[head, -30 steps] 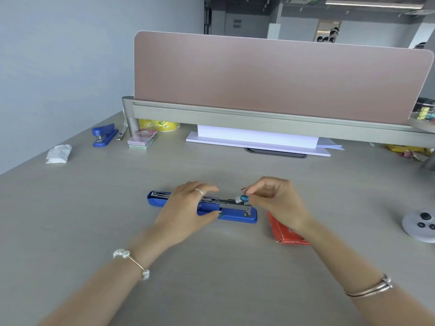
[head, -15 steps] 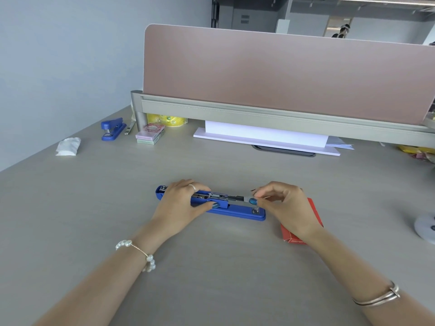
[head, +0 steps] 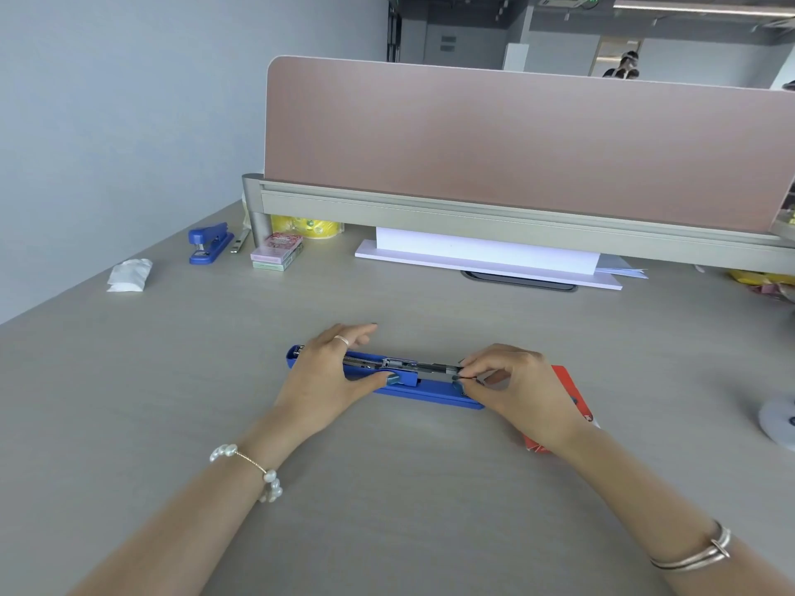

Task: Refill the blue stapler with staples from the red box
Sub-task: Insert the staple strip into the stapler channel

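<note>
The blue stapler (head: 423,394) lies opened flat along the desk in front of me, its metal staple channel facing up. My left hand (head: 329,376) rests over its left half, thumb pressed against the near side and fingers over the far side. My right hand (head: 520,385) pinches at the right end of the metal channel with thumb and fingertips; whether a strip of staples is between them is too small to tell. The red box (head: 572,393) lies on the desk behind and under my right hand, mostly hidden.
A second blue stapler (head: 209,243), a white tissue packet (head: 129,275), small stacked boxes (head: 277,251) and a yellow tape roll (head: 316,228) sit at the far left. A pink divider panel (head: 516,139) and white paper stack (head: 486,255) stand behind. A white round device (head: 778,419) lies at right.
The camera view has shifted. My right hand has lowered its fingertips onto the right end of the staple channel. My left hand keeps its hold on the stapler.
</note>
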`<state>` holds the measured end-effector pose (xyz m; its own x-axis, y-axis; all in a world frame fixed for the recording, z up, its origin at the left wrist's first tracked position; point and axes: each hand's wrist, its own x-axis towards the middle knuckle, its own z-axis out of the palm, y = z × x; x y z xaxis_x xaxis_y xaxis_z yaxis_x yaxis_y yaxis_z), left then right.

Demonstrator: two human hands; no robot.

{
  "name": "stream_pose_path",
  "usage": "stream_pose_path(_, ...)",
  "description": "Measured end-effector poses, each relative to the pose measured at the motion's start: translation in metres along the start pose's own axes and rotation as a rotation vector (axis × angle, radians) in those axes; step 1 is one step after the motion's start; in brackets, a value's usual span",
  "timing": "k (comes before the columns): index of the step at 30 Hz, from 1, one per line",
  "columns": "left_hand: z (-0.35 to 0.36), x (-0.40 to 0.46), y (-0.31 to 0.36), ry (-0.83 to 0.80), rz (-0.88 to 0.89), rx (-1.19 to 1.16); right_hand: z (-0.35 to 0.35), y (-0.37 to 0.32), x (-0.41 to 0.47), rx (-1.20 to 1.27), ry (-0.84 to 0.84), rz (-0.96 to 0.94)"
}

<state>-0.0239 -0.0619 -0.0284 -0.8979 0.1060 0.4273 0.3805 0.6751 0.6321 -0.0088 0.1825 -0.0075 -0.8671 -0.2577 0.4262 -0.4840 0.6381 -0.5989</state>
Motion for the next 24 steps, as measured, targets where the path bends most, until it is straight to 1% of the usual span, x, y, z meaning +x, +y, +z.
stream_pose_path(4,-0.009,0.003,-0.005,0.125,-0.046,-0.140,0.002,0.002,-0.001,-0.028,-0.063,-0.036)
stream_pose_path(7,-0.017,0.007,-0.012,0.174,-0.078,-0.158,0.005,0.002,0.002,-0.106,-0.151,-0.100)
stream_pose_path(10,-0.021,0.008,-0.019,0.134,-0.117,-0.154,0.005,0.002,0.003,-0.163,-0.140,-0.145)
stream_pose_path(12,-0.024,0.007,-0.024,0.059,-0.134,-0.161,0.004,0.002,0.001,-0.164,-0.137,-0.153)
stream_pose_path(15,-0.032,0.006,-0.029,-0.096,-0.178,-0.131,0.005,0.001,0.002,-0.157,-0.133,-0.147)
stream_pose_path(17,-0.038,0.006,-0.031,-0.155,-0.203,-0.122,0.006,0.002,0.002,-0.159,-0.140,-0.149)
stream_pose_path(19,-0.042,0.007,-0.035,-0.156,-0.233,-0.171,0.004,0.002,0.002,-0.127,-0.157,-0.123)
stream_pose_path(22,-0.046,0.008,-0.037,-0.116,-0.258,-0.268,-0.003,-0.003,0.003,0.026,-0.235,0.022)
stream_pose_path(24,-0.048,0.008,-0.035,-0.064,-0.251,-0.373,-0.007,-0.005,0.005,0.075,-0.280,0.081)
